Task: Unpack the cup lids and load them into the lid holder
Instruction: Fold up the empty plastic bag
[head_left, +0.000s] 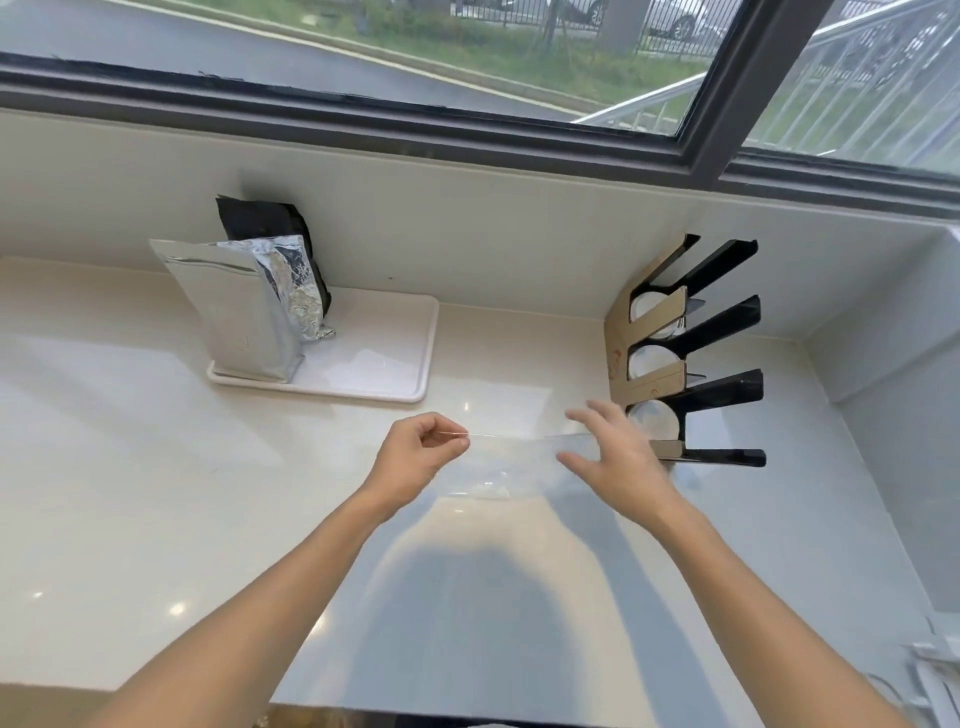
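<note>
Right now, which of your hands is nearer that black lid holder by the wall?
Right. My right hand is open just beside the lid holder, almost at its lowest slot. My left hand pinches the clear plastic bag farther away.

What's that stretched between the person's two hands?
In the head view, a clear plastic bag spans the gap: the left hand pinches one end, and the open right hand is at the other.

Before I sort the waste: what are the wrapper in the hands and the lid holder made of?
The wrapper looks like thin clear plastic film: see-through, creased, glinting. The left hand pinches its edge. The lid holder seems glossy black plastic or acrylic, with a brown, cardboard-looking front panel.
</note>
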